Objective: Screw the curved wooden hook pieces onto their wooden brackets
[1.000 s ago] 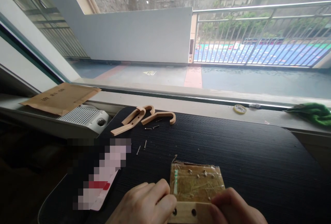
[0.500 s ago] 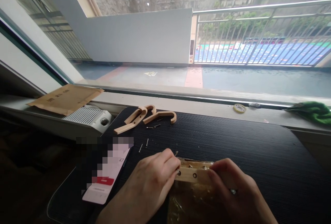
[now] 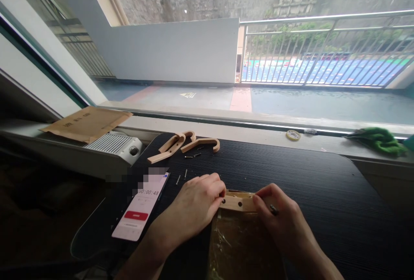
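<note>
black table with fine ridged lines; pale tan wooden strip with two dark holes; yellowish-brown clear bag; light wooden hooks; phone showing white with a red button; brown envelope; bright green cloth, perhaps knitted.

I see a dark ribbed tabletop set against a wide window, daylight coming in; outside, a grey wall and a metal railing.
</note>
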Motion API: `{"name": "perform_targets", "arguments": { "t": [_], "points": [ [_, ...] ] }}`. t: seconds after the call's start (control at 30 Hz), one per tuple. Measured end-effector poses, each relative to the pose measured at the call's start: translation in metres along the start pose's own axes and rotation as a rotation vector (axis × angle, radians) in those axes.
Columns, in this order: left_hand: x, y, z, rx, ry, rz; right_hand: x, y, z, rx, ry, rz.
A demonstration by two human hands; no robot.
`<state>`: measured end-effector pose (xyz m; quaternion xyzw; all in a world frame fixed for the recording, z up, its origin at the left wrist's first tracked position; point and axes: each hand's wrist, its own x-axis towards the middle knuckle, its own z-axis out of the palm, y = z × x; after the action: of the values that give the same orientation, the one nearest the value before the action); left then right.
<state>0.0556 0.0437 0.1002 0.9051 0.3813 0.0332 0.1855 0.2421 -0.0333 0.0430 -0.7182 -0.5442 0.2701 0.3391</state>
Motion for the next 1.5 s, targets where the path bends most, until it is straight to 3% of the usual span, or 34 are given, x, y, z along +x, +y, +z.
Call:
{"name": "perform_targets", "arguments": {
  "t": [0.3, 0.87, 1.2, 1.4, 1.5],
  "points": [
    [0.002, 0.002, -0.002, 0.121, 0.012, 0.053, 0.005, -0.001, -0.002, -0.068, 0.034, -0.045],
    [-0.005, 0.004, 0.013, 0.041, 0.159, 0.042, 0.000, -0.006, -0.004, -0.089, 0.050, -0.038],
    [-0.005, 0.003, 0.013, 0.033, 0.098, 0.058, 0.001, -0.007, -0.004, -0.098, 0.056, -0.053],
    [-0.005, 0.001, 0.012, -0.099, 0.046, 0.026, 0.000, -0.004, -0.034, -0.107, -0.182, -0.081],
    [-0.005, 0.001, 0.012, -0.113, 0.051, 0.041, 0.000, -0.002, -0.063, -0.276, -0.199, -0.170]
  ]
}}
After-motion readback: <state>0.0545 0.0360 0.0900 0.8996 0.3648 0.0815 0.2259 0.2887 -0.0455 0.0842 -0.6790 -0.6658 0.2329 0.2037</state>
